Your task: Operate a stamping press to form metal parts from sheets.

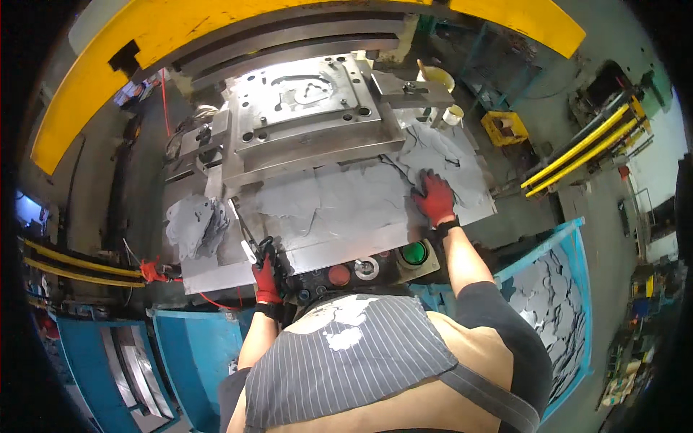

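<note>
My left hand (268, 280), in a red and black glove, is closed around a long thin tool with pale ends (246, 229) at the table's front edge. The tool's exact kind is unclear. My right hand (436, 200), in a red glove, lies palm down with fingers spread on thin grey sheet pieces (433, 154) at the table's right. A pile of cut grey flat pieces (193, 225) rests on the left of the metal table (339, 195). Beyond my hands sits a steel die (310, 137) with holes and a curved outline on its bright top face.
A yellow press frame (238, 25) arches over the far side. Below the table edge are a green button (414, 252) and a red button (339, 274). A blue bin (582, 289) of grey pieces stands right, blue bins (195, 339) left. Yellow bars (577, 148) flank the right.
</note>
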Motion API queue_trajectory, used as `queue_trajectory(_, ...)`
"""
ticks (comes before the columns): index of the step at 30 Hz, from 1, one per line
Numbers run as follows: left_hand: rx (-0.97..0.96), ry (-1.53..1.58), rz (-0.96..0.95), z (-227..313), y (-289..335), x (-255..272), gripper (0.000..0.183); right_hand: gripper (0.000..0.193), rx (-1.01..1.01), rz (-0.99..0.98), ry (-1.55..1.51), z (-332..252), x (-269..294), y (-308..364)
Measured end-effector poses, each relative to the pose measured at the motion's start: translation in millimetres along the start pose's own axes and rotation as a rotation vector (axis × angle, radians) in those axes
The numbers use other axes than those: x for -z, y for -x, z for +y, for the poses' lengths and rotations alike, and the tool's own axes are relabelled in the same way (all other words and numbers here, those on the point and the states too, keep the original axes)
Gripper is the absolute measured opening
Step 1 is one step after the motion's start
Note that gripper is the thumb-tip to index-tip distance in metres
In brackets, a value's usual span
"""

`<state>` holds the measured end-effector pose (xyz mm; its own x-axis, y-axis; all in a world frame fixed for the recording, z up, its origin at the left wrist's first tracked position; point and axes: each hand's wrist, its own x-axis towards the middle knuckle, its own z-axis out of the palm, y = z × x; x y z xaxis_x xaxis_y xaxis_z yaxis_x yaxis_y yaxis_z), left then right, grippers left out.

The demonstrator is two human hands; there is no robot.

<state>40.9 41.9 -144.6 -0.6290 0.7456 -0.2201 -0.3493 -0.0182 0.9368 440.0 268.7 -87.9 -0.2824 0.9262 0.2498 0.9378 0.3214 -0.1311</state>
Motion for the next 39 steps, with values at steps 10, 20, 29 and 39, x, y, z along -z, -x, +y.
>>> queue_trajectory(10,0.031,-0.145,0.089,21.9,13.3,-9.0,0.022,0.101,-0.114,-0.142,-0.121,17.8,30.6,-16.0)
queue_trajectory(20,0.101,-0.023,-0.054,37.2,17.5,-18.0,0.019,0.124,-0.062,-0.519,0.224,2.6,35.8,-76.4)
queue_trajectory(29,0.11,-0.009,0.026,-3.1,-3.4,6.9,0.016,0.05,-0.057,-0.302,-0.517,15.9,59.0,-90.8)
queue_trajectory(39,-0.001,-0.173,0.11,-15.6,-8.3,18.1,0.019,0.035,0.638,0.01,-0.354,-113.0,98.2,-53.1)
